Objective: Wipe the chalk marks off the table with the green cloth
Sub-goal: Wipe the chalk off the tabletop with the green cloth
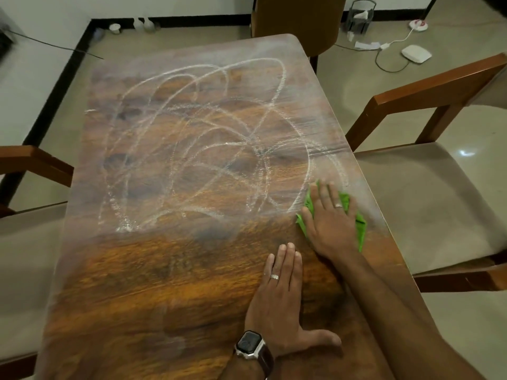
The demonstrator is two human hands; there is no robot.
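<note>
**Green cloth pinned flat at the table's right edge, chalk loops mostly intact**

Green microfibre shows only as a fringe around the right hand (330, 215), because that hand lies spread on top of the green cloth (360, 229) with its fingers straight, palm pressing it onto the wood instead of bunching it in a fist. A flat palm spreads the load over more fabric, so each pass should clear a wider band. The cloth sits near the table's right edge, just at the lower right end of the chalk marks (197, 149), where one arc of the scribble curves down to meet the fingertips.

The left hand (285, 303) rests flat on bare wood nearer the person, fingers together and straight, thumb out to the side, holding nothing. It looks like a brace: leaning on it lets the person reach across the table (137, 283) and push with the other arm. The two hands lie close together but do not touch.

White looping lines cover the middle and far part of the tabletop, with a hazy smear towards the far corner and right side. The near part reads as plain wood grain. Judging by that, most of the wiping is yet to do, and the far loops will call for a longer reach.

Wooden chairs (428, 187) stand at the sides and far end.
</note>
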